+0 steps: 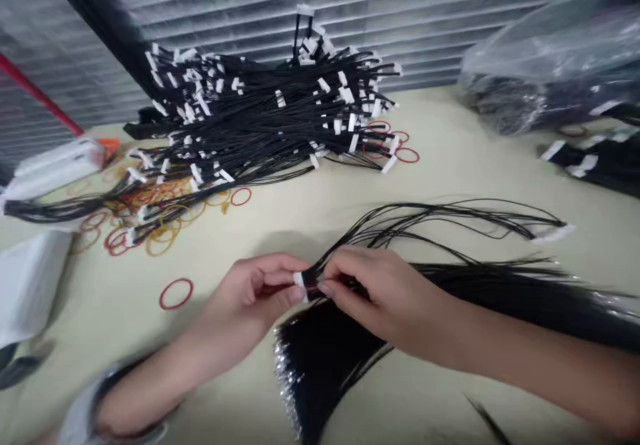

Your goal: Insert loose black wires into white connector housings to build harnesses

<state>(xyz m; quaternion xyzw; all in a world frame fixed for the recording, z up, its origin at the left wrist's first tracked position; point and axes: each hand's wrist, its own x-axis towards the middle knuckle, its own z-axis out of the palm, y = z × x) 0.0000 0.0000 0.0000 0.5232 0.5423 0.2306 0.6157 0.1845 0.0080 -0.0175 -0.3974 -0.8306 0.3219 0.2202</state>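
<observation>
My left hand [270, 287] pinches a small white connector [301, 284] at the near end of a black wire harness [400, 215]. Just to its right, my right hand [367, 282] has thumb and forefinger closed on the black wires where they enter that connector. The harness arcs away to the right and ends in a second white connector [555, 233] on the table. Under and beside my hands lies a thick bundle of loose black wires [330, 358] with shiny metal terminals at its ends. Exactly which wire the right fingertips hold is hidden.
A big pile of finished-looking black harnesses [270, 118] with white connectors lies at the back. Red and yellow rubber bands [176, 294] are scattered at left. A clear plastic bag [540, 65] and more harnesses [600, 162] sit at right, white boxes [33, 285] at left.
</observation>
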